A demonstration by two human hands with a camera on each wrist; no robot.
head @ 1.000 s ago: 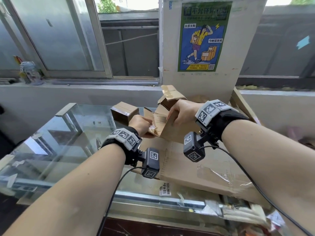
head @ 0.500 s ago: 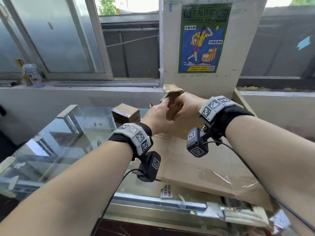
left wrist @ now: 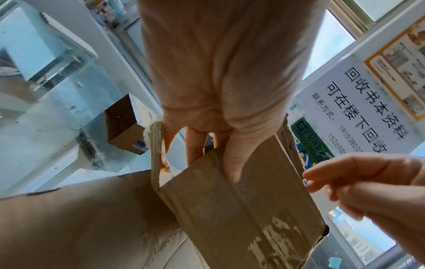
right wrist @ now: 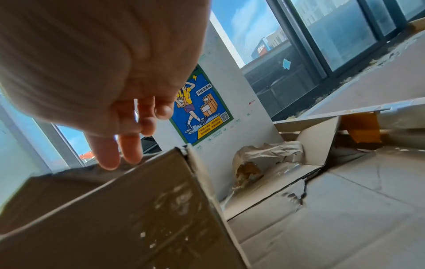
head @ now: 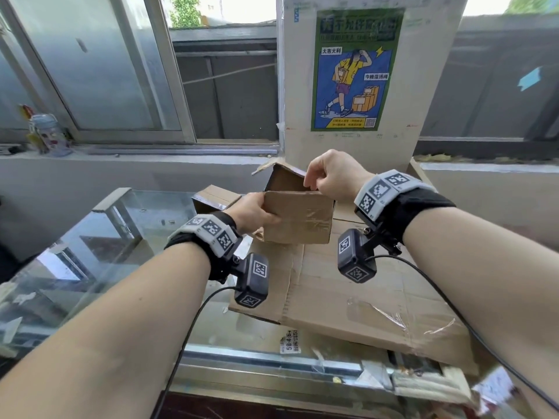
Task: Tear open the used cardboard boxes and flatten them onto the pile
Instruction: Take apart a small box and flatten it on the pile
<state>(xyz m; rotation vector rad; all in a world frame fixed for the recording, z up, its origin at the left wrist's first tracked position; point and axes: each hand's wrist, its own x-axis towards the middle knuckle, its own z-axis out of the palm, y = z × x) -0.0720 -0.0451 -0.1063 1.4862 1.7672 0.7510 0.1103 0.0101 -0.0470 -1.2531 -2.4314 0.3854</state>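
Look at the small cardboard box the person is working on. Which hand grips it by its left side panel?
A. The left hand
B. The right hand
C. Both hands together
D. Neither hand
A: the left hand pinches the left side of the small box, thumb on the front panel, while the right hand hovers at the top edge with fingers loose.

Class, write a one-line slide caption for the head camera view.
Left hand grips an opened small cardboard box above flattened cardboard while the right hand reaches its top edge.

Matt brown cardboard box (head: 298,217) bears glossy tape; counter (head: 127,237) is smooth glass.
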